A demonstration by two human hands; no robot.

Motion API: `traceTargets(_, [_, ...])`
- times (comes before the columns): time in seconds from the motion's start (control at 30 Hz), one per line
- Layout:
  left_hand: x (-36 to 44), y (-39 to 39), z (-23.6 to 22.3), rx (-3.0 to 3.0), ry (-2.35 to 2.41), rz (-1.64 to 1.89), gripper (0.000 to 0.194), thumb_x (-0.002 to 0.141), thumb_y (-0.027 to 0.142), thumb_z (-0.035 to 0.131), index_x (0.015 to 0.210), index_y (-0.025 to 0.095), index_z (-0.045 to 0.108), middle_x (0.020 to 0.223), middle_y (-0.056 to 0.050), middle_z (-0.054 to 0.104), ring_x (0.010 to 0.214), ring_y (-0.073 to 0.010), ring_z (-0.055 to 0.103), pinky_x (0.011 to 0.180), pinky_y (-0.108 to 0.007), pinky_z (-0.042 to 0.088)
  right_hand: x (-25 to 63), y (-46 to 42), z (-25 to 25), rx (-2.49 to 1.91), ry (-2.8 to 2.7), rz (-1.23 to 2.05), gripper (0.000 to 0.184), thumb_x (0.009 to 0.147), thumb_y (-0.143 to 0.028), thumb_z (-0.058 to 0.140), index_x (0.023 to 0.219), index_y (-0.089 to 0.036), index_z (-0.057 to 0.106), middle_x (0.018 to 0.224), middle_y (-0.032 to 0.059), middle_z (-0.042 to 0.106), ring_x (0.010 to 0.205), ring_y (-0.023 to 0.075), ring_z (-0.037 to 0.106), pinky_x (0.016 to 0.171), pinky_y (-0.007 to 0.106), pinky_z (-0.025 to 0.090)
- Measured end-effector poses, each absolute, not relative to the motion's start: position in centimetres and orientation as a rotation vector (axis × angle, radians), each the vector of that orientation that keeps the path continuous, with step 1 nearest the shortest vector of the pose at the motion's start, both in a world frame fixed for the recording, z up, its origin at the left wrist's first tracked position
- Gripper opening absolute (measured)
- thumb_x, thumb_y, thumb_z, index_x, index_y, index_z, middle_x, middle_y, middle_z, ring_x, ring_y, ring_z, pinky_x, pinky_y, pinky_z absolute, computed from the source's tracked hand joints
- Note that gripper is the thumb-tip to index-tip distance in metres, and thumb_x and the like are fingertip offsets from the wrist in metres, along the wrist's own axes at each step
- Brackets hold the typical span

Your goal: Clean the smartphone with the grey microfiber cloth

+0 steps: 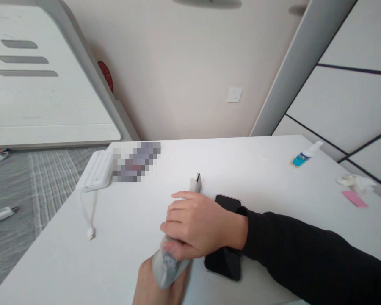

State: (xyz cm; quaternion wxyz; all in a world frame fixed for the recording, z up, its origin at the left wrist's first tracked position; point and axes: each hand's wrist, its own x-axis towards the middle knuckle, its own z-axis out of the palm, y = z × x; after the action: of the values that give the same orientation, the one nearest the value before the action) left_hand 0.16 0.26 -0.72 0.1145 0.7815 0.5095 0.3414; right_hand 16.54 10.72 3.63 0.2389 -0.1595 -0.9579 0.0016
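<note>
My right hand (193, 226), in a black sleeve, is closed over a light grey cloth (160, 269). The cloth's loose end drapes across the wrist of my left hand (145, 275). Under my right hand, the left one is mostly covered and its fingers are hidden; it appears to hold a thin flat device (198, 183). Only the far end of that device shows, seen nearly edge-on, with a dark face and a pale edge. Beneath my right wrist a black-screened phone (224, 262) in a clear case lies on the table, partly covered by the forearm.
A white power bank (99, 169) with a short cable (90, 232) lies at the table's left edge, beside a pixelated item (138, 163). On the right are a small spray bottle (301, 159), crumpled tissue (360, 183) and a pink slip (354, 198). The wall stands behind the white table (120, 245).
</note>
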Motion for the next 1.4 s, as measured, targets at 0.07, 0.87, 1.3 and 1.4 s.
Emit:
traceTargets(0.07, [0.2, 0.3, -0.4, 2.299, 1.531, 0.953, 0.023, 0.1, 0.021, 0.048, 0.081, 0.022, 0.059, 0.061, 0.002, 0.07, 0.047, -0.0144, 0.067, 0.044, -0.018, 0.05, 17.6, 12.5, 3.6, -0.54, -2.602, -0.02, 0.047, 0.106, -0.039, 0.037, 0.08, -0.019, 0.071, 0.08, 0.0033, 0.073, 0.08, 0.0202, 0.063, 0.101, 0.04, 0.045])
traceTargets(0.87, [-0.7, 0.3, -1.1, 2.732, 1.592, 0.789, 0.042, 0.1, 0.02, 0.049, 0.141, 0.016, 0.054, 0.144, -0.013, 0.064, 0.13, -0.0258, 0.064, 0.106, -0.037, 0.053, 20.8, 13.2, 2.2, -0.91, -2.718, 0.064, 0.044, 0.109, -0.027, 0.036, 0.145, -0.011, 0.056, 0.154, 0.0138, 0.054, 0.146, 0.0307, 0.046, 0.12, 0.054, 0.038])
traceTargets(1.3, [-1.9, 0.9, -0.7, 2.813, 1.506, 0.577, 0.058, 0.088, 0.027, 0.063, 0.144, 0.018, 0.051, 0.149, -0.012, 0.059, 0.135, -0.0283, 0.06, 0.105, -0.041, 0.056, 18.8, 10.4, 1.7, -1.034, -2.734, 0.062, 0.057, 0.111, -0.033, 0.027, 0.157, 0.0, 0.035, 0.166, 0.0215, 0.032, 0.157, 0.0334, 0.026, 0.127, 0.058, 0.028])
traceTargets(1.4, [-1.7, 0.8, -0.3, 2.819, 1.507, 0.564, 0.061, 0.09, 0.032, 0.064, 0.146, 0.017, 0.048, 0.15, -0.012, 0.058, 0.137, -0.0279, 0.058, 0.107, -0.041, 0.055, 18.8, 10.7, 1.5, -1.054, -2.727, 0.065, 0.057, 0.11, -0.033, 0.031, 0.157, 0.0, 0.036, 0.166, 0.0211, 0.033, 0.156, 0.0331, 0.029, 0.126, 0.058, 0.031])
